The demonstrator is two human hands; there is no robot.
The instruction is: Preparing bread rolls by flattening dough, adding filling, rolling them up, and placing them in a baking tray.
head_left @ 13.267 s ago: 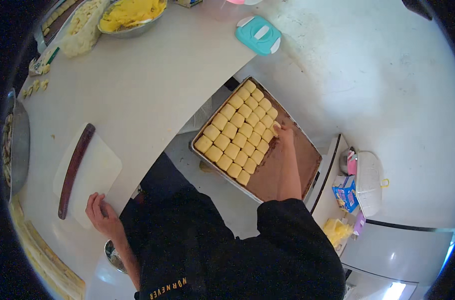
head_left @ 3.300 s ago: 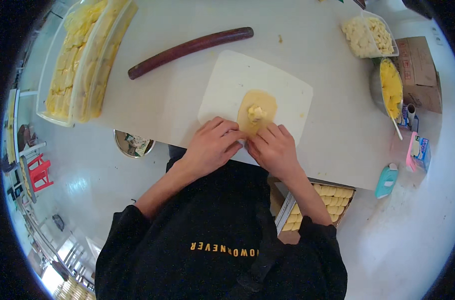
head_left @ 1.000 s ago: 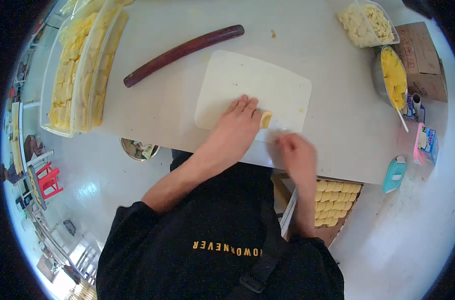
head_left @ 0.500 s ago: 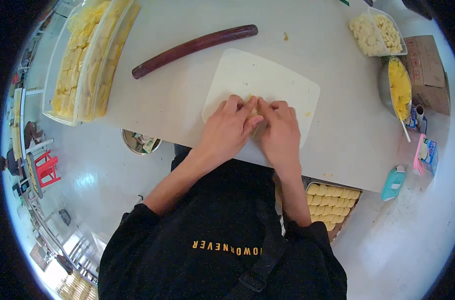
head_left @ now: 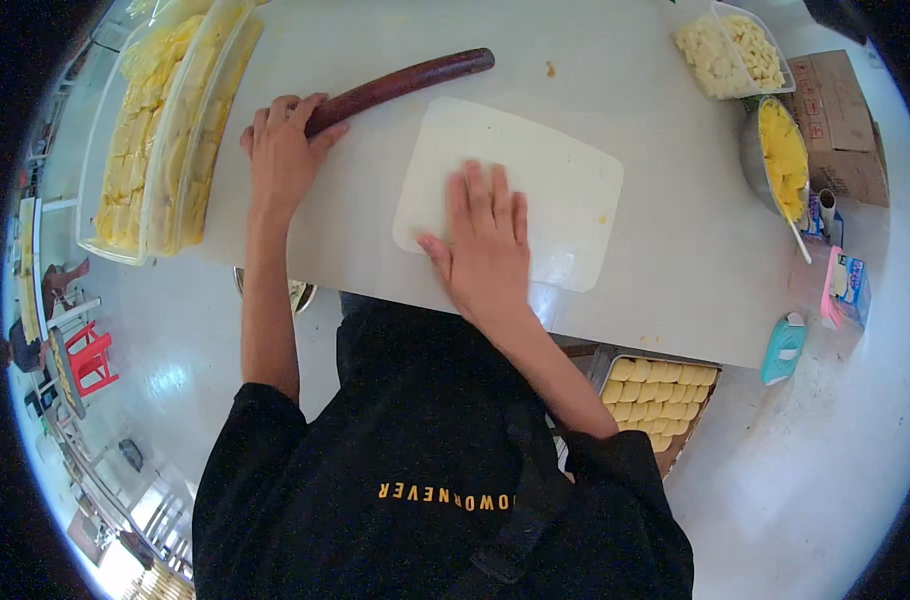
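Observation:
My left hand [head_left: 287, 150] is wrapped over the left end of a dark red-brown wooden rolling pin [head_left: 410, 85], its thumb on the near side and its fingers on the far side. The rest of the pin slants away to the right across the table. My right hand [head_left: 490, 235] lies flat, palm down, on a white cutting board [head_left: 570, 200], fingers stretched and a little apart, thumb out to the left. Whatever may be under that palm is hidden. A few yellow crumbs dot the board.
Clear plastic tubs [head_left: 160, 150] of yellow pieces stand at the left. At the right are a tub of pale pieces [head_left: 750, 55], a metal bowl of yellow filling [head_left: 782, 150] and a cardboard box [head_left: 835, 125]. A tray of dough balls [head_left: 660, 395] sits below the table's near edge.
Both hands were together over a small piece on the board. My left hand has moved left onto the rolling pin; my right has flattened out on the board. The view has shifted slightly.

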